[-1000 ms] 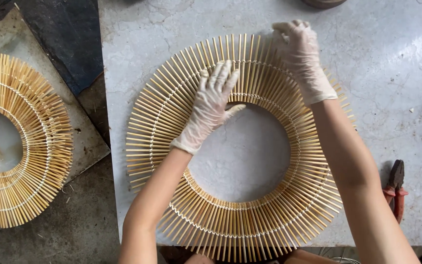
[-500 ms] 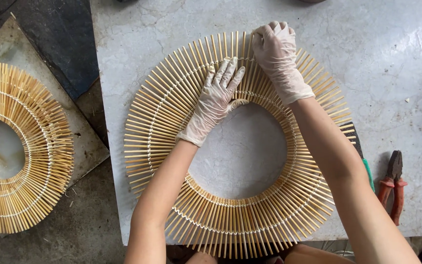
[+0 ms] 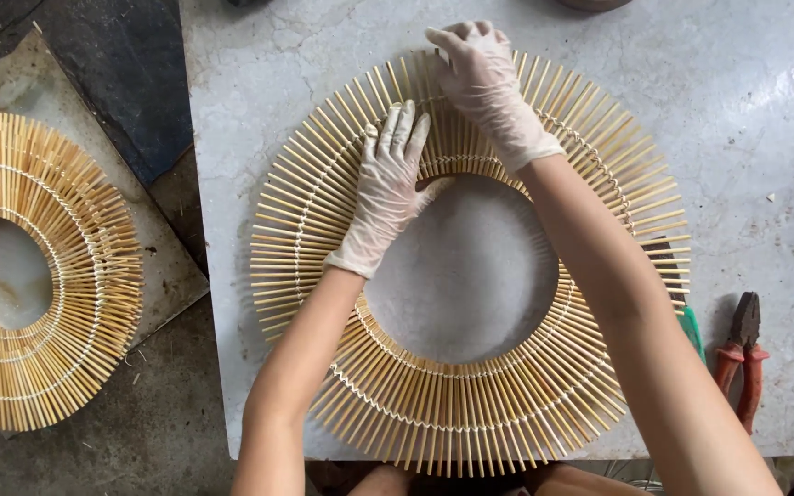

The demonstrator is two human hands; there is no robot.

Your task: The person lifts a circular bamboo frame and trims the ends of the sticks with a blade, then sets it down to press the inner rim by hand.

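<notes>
A large ring of thin bamboo sticks (image 3: 470, 404), set like spokes and bound with wire, lies flat on a pale stone table (image 3: 737, 138). My left hand (image 3: 390, 188), in a white glove, presses flat on the ring's upper left part, fingers spread. My right hand (image 3: 484, 83), also gloved, is curled over the sticks at the top of the ring and pinches them near the outer edge. My forearms cross over the ring's open middle.
A second bamboo stick ring (image 3: 34, 276) lies on a slab at the left, on the floor. Red-handled pliers (image 3: 742, 354) rest at the table's right edge, with a green-handled tool (image 3: 691, 331) partly hidden under my right arm.
My right hand has slid left along the ring's top edge. My left hand stays pressed on the sticks, with its thumb now at the inner rim.
</notes>
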